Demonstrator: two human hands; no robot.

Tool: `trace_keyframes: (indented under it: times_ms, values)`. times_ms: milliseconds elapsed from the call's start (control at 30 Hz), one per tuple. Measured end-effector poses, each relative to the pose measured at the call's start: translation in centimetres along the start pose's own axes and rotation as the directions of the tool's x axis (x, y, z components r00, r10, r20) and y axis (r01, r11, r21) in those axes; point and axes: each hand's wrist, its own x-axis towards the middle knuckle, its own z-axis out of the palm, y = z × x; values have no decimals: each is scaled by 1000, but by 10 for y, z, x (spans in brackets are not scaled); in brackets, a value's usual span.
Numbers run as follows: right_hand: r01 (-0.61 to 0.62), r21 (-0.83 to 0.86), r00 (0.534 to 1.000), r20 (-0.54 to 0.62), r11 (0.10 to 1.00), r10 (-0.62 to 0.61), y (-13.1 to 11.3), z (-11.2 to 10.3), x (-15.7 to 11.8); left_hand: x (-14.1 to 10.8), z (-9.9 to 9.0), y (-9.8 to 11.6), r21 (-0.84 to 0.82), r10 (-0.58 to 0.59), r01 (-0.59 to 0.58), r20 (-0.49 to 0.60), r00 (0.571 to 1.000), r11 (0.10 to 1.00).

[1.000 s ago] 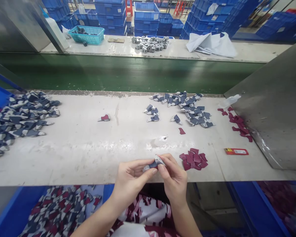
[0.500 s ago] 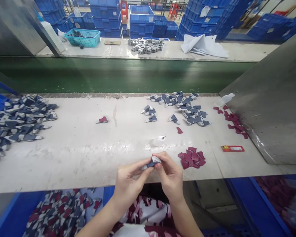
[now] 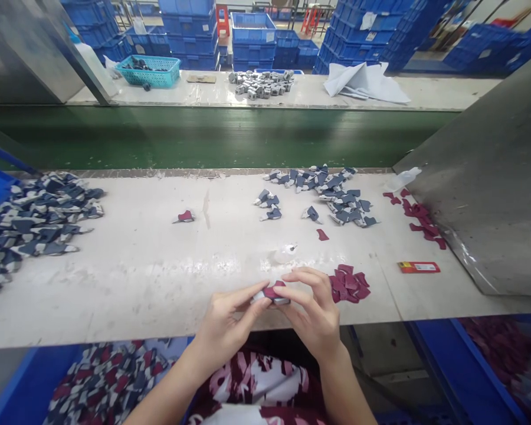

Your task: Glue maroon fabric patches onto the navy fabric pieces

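Piece (image 3: 269, 293) looks light and stiff – probably best held by its edges – with the left hand (image 3: 225, 320) pinching its pale end, the right hand (image 3: 316, 313) its opposite.

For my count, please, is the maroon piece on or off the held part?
On: the maroon piece shows atop the held part; its bonding isn't visible.

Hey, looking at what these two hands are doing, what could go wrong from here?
The small part is held near the front edge of the table, so if the left hand lost its grip, it might drop over. The white bottle is just beyond the hands and could get knocked. The right hand is close to the pile of dark red pieces, so it might scatter some.
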Motion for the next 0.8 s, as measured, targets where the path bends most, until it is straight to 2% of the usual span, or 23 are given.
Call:
trace_keyframes:
  times_ms: [100, 233, 367, 500, 567, 700, 800]
  values:
    - [73, -22, 997, 34, 997, -72, 3, -1, 2, 2, -4, 3, -61, -100, 105, 82, 992, 993]
    - [102, -39, 992, 80, 994, -99, 6, 1, 4, 7, -8, 6, -184, -232, 268, 194, 953, 946]
    - [116, -21, 993, 13, 993, -115, 7, 10, 2, 11, -10, 6, -281, -323, 386, 246, 914, 878]
    - [42, 99, 985, -169, 994, -25, 5, 19, -4, 14, -12, 5, -348, -327, 404, 261, 908, 846]
    - [18, 124, 978, -208, 992, 8, 4, 21, -5, 15, -14, 4, -352, -310, 390, 263, 914, 851]
    - [120, 44, 973, -203, 992, -109, 7, 24, -4, 20, -18, 0, -333, -324, 398, 258, 910, 855]
    - [196, 7, 969, -152, 981, -193, 8, 30, -2, 25, -26, -7, -292, -394, 457, 251, 884, 840]
